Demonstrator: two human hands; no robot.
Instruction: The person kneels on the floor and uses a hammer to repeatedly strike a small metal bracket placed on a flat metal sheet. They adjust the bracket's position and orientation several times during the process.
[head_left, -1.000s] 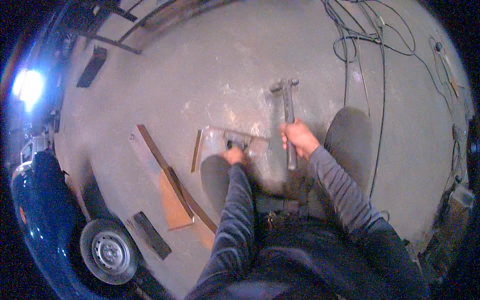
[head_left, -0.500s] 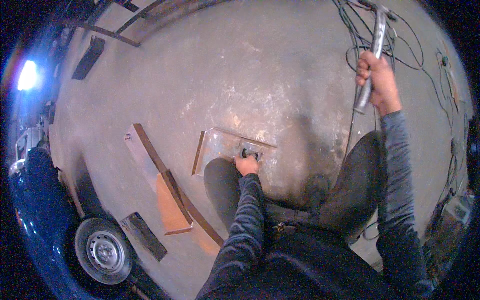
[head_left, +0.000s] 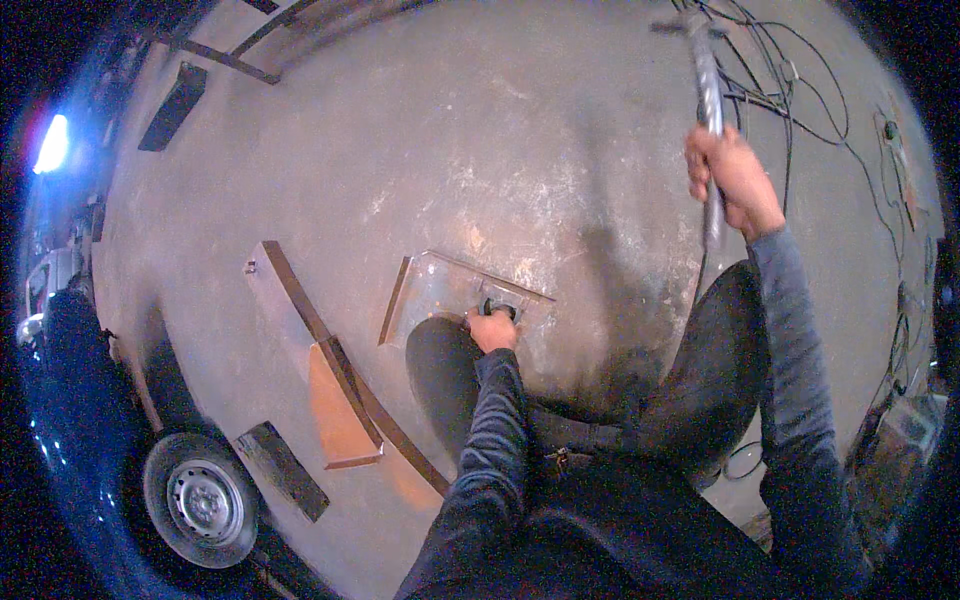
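My right hand [head_left: 738,178] is wrapped round the metal handle of a hammer [head_left: 706,82]. The hammer is held up at the upper right, its head pointing away from me and slightly blurred. Low in front of me, my left hand [head_left: 493,331] grips a small dark curved piece [head_left: 498,306]; my fingers cover much of it, so its kind cannot be made out. That piece is over a bent sheet-metal panel [head_left: 437,288] with raised brown edges, lying on the floor beside my left knee. My knee hides the panel's near part.
Left of the panel lie a long metal strip [head_left: 300,290] and an orange-brown plate [head_left: 337,405]. A dark block [head_left: 283,470] lies near a car wheel [head_left: 203,500]. Another dark block [head_left: 173,107] is at upper left. Loose cables [head_left: 790,95] coil behind the hammer.
My right hand and the hammer have swung left, with the hand slightly lower. My left hand has stayed in place on the dark piece over the panel.
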